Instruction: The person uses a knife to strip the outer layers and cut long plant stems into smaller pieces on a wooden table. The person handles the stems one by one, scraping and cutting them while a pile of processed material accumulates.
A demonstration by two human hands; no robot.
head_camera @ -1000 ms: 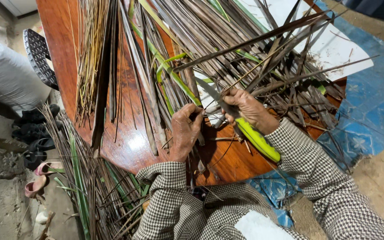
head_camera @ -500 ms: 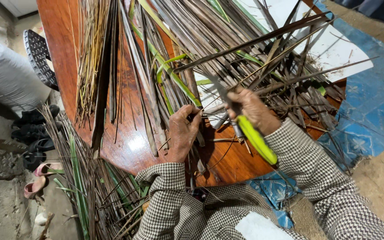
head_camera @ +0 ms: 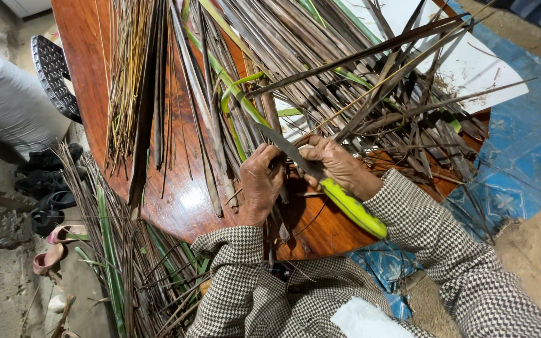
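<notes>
The right hand [head_camera: 336,164] has drawn the knife [head_camera: 320,178] closer.

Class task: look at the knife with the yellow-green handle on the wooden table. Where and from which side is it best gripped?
Grip the knife by its thick yellow-green handle, coming from the near right, as the right hand does. The bare blade points up-left toward the left hand and leaf strips.

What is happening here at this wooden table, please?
A person in a checked jacket works at a round, glossy wooden table piled with long dry brown and green palm-leaf strips. The right hand holds a knife with a yellow-green handle, its blade laid against a dark leaf strip that the left hand grips. More strips lie on the floor by the table.
</notes>
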